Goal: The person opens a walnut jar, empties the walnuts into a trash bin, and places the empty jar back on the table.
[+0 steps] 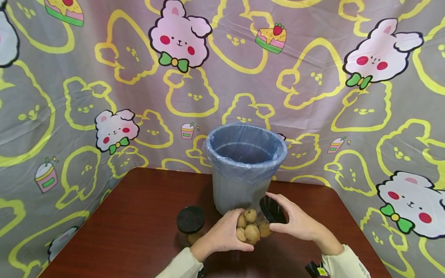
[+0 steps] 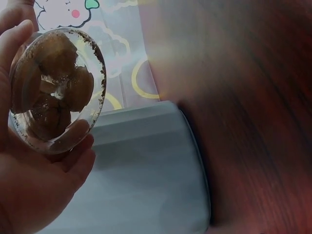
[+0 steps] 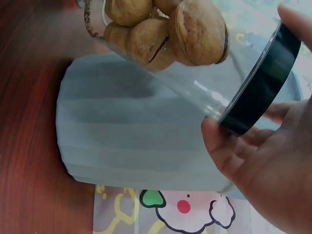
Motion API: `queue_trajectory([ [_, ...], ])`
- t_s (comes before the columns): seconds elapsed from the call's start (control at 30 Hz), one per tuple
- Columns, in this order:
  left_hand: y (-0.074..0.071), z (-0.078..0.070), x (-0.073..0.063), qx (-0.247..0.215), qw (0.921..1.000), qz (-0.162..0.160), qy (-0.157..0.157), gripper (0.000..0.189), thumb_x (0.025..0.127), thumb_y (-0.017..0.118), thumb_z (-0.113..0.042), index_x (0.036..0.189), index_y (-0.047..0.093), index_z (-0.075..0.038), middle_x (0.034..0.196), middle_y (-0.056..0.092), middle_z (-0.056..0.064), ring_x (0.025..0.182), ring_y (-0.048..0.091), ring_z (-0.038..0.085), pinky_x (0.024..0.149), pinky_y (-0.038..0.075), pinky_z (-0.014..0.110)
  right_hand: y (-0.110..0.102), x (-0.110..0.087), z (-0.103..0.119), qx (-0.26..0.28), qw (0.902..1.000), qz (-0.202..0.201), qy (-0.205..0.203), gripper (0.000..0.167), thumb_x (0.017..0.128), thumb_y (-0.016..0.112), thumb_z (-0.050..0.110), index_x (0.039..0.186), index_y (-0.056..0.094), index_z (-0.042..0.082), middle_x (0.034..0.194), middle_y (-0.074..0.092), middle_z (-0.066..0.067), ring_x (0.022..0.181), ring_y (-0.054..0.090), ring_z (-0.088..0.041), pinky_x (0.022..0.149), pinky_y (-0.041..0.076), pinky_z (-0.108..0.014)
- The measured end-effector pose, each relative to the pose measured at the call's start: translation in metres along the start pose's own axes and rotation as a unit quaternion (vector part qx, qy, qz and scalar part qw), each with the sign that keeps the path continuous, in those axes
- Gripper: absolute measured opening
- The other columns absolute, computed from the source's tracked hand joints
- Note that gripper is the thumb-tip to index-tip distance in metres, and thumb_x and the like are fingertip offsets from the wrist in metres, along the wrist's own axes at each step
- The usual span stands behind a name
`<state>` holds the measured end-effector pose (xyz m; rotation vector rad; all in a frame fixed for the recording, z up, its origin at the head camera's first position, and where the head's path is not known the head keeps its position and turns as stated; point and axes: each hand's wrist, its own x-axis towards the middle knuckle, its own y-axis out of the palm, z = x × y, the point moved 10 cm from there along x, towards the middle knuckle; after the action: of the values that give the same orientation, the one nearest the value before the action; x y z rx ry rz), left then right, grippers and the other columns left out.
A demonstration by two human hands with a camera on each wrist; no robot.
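A clear jar of walnuts (image 1: 251, 227) is held tilted above the table, its base toward the left and its black lid (image 3: 263, 80) toward the right. My left hand (image 1: 227, 231) grips the jar round its base end, where walnuts show through the clear bottom (image 2: 61, 92) in the left wrist view. With thumb and fingers spread across it, my right hand (image 1: 295, 218) grips the black lid by its rim. Inside, the walnuts (image 3: 165, 36) lie toward the base, leaving a gap below the lid. A second jar with a black lid (image 1: 191, 220) stands upright left of my left hand.
Just behind the hands stands a grey bin (image 1: 231, 189) lined with a blue plastic bag (image 1: 245, 164). The dark red-brown table (image 1: 139, 224) ends at a patterned cloth (image 1: 132, 100) hung around its back and sides.
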<state>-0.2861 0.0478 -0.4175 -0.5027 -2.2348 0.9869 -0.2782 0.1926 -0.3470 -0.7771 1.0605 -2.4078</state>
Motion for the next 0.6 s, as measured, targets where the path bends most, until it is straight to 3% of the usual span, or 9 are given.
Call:
queue_trajectory([
  [0.17,0.0006,0.0003,-0.0004,-0.004,1.0,-0.004,0.001,0.088,0.06,0.081,-0.058,0.126,0.045,-0.012,0.109,0.052,-0.006,0.097,0.049,0.009,0.081,0.044,0.024,0.0009,-0.0005,-0.0043,-0.035,0.9986,-0.005,0.04,0.08,0.08,0.073,0.039,0.142,0.036,0.005,0.135,0.045,-0.003,0.117,0.046,-0.02,0.091,0.043,-0.037],
  [0.3,0.0032,0.0018,-0.0005,-0.016,0.9998,0.008,-0.006,0.089,0.061,0.08,-0.058,0.127,0.044,-0.012,0.109,0.052,-0.006,0.096,0.05,0.007,0.081,0.045,0.024,0.002,-0.0018,-0.0075,-0.046,0.9966,0.0,0.068,0.08,0.082,0.07,0.044,0.143,0.035,0.006,0.139,0.042,-0.007,0.123,0.043,-0.024,0.094,0.041,-0.045],
  [0.43,0.0058,0.0032,-0.0015,-0.03,0.9991,0.023,-0.019,0.09,0.062,0.08,-0.058,0.129,0.043,-0.012,0.111,0.051,-0.005,0.095,0.051,0.006,0.08,0.046,0.023,0.0025,-0.0025,-0.0084,-0.043,0.9963,-0.001,0.074,0.081,0.081,0.07,0.044,0.143,0.035,0.005,0.141,0.042,-0.008,0.126,0.041,-0.026,0.095,0.039,-0.05],
  [0.6,0.0068,0.0049,-0.0024,-0.033,0.9985,0.029,-0.032,0.09,0.062,0.081,-0.056,0.13,0.042,-0.012,0.111,0.051,-0.005,0.094,0.052,0.006,0.079,0.046,0.024,0.0026,-0.0018,-0.0093,-0.044,0.9966,-0.007,0.07,0.081,0.08,0.072,0.044,0.141,0.036,0.005,0.138,0.044,-0.006,0.121,0.045,-0.024,0.093,0.042,-0.045],
])
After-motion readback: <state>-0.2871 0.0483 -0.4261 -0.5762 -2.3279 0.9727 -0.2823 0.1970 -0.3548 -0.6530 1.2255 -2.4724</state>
